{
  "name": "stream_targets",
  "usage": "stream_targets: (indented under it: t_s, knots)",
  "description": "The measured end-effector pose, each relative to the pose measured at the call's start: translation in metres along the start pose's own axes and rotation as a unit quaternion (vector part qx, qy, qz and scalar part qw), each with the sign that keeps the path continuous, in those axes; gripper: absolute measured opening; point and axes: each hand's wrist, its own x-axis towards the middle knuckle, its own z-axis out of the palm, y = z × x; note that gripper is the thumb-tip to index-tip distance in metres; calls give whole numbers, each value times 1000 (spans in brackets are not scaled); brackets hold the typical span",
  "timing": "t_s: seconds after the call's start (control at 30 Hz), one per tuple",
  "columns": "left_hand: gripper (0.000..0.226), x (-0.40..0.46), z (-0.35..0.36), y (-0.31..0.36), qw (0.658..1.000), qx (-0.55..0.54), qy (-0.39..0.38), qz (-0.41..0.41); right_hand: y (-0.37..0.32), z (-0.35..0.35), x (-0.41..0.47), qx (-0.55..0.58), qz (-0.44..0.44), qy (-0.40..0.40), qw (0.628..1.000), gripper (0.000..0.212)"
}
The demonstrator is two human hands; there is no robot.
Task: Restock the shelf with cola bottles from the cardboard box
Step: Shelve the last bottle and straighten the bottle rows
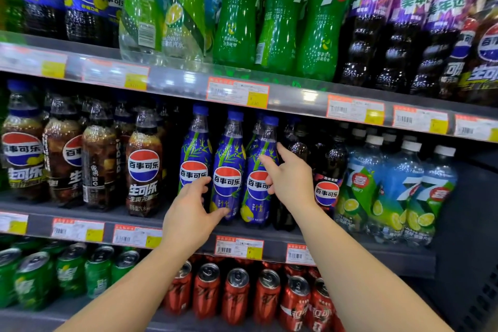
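Note:
Three blue-labelled cola bottles stand side by side at the front of the middle shelf (pixel 188 229): left (pixel 194 153), middle (pixel 229 170) and right (pixel 257 191). My left hand (pixel 188 213) reaches between the left and middle bottles, fingers spread and relaxed, its fingertips at the middle bottle's lower part. My right hand (pixel 288 178) is in front of the right bottle, fingers extended and touching its label. Neither hand grips a bottle. No cardboard box is in view.
Brown cola bottles (pixel 144 164) fill the middle shelf to the left; dark cola bottles (pixel 327 170) and clear lime soda bottles (pixel 388 188) stand to the right. Green and purple bottles line the upper shelf. Green cans (pixel 70 269) and red cans (pixel 234 294) sit on the lower shelf.

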Motion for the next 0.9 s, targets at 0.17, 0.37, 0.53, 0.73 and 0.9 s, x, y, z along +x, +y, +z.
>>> stream_targets:
  t_s: [0.17, 0.37, 0.53, 0.73, 0.9]
  knots:
    - [77, 0, -2, -1, 999, 37, -7, 16, -4, -1, -3, -7, -1, 44, 999, 59]
    - [76, -2, -1, -4, 996, 76, -35, 27, -47, 10, 0, 25, -93, 71, 993, 27]
    - [72, -6, -4, -8, 994, 96, -27, 41, -71, 28, 2, 9, -101, 22, 995, 23]
    - [66, 0, -31, -20, 995, 35, 94, -8, -92, 63, 3, -24, -98, -33, 994, 50]
    - [94, 1, -26, -24, 998, 26, 37, -48, -112, 92, 17, -132, -63, -70, 987, 35]
